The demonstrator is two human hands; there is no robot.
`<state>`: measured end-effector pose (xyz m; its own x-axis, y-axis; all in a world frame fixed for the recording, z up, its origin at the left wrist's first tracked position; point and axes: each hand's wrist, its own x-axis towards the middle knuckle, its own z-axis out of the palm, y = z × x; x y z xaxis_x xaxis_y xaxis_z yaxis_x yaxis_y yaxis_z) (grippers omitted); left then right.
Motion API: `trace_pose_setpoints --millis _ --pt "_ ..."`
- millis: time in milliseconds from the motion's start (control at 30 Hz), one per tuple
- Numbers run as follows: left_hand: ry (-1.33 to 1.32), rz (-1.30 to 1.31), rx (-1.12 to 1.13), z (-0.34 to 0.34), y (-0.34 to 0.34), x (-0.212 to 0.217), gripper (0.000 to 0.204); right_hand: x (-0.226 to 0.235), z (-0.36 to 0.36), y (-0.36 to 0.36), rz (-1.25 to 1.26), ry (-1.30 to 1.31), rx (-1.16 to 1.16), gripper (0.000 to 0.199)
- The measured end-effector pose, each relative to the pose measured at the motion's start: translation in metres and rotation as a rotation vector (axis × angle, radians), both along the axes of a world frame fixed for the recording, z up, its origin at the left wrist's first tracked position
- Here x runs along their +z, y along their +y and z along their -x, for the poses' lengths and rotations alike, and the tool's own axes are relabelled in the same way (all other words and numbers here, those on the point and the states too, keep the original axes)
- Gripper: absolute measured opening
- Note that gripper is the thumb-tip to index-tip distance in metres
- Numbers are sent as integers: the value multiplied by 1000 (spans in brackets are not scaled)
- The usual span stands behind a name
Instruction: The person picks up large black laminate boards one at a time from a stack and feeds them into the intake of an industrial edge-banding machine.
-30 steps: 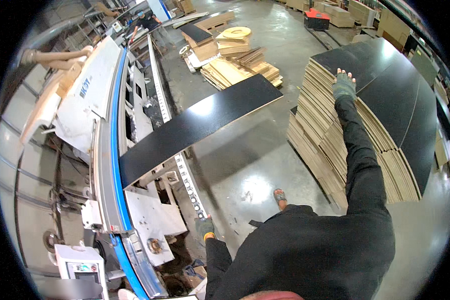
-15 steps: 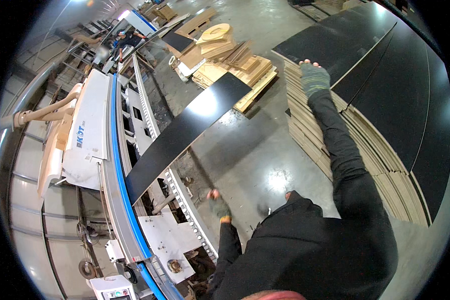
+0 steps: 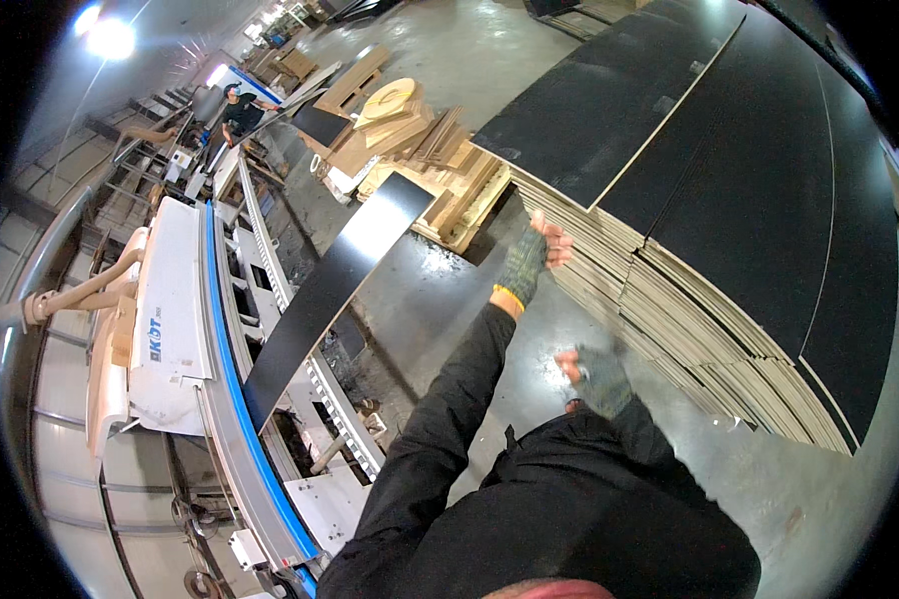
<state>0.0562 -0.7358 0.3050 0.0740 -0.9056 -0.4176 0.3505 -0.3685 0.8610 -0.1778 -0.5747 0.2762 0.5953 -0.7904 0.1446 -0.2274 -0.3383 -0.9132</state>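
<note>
My left hand (image 3: 535, 256), in a grey fingerless glove, is raised with its fingers apart at the near corner of a tall stack of black-topped boards (image 3: 729, 190); it holds nothing, and I cannot tell whether it touches the stack's pale layered edge. My right hand (image 3: 595, 376), gloved the same way, hangs close to my chest, fingers loosely curled, nothing in it. A long narrow black panel (image 3: 335, 285) lies slanted over the conveyor of the machine on my left, away from both hands.
A white machine (image 3: 170, 329) with a blue rail (image 3: 232, 399) runs along the left. Beyond the panel stand pallets with wooden offcuts (image 3: 420, 150). Another person (image 3: 240, 108) works at the machine's far end. Wet-looking concrete floor (image 3: 440, 290) lies between machine and stack.
My right hand has come off the top of the board stack and dropped to my chest. My left hand has risen from beside the machine up to the stack's corner. The view has turned toward the stack.
</note>
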Motion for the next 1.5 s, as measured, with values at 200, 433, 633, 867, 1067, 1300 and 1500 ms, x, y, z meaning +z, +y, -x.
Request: trace_pose_setpoints --millis 200,433,633,867,1067,1300,1500 --pt "-174 49 58 57 -39 59 47 -51 55 55 -215 97 -100 27" --pt "14 194 250 64 -18 44 30 1 28 -14 -154 38 -127 32" --pt "8 202 480 29 93 41 26 10 -16 -72 -637 -675 87 58" --pt "-72 160 627 -75 293 61 39 21 -58 -90 -940 -1201 20 75" --pt "26 -19 981 -104 507 76 50 12 -51 -124 -1019 -1106 -28 81" --pt "215 48 1706 -61 691 84 22 19 -44 -140 -997 -487 -49 90" --pt "317 468 1986 -19 795 28 38 45 -59 -55 -1030 -212 153 63"
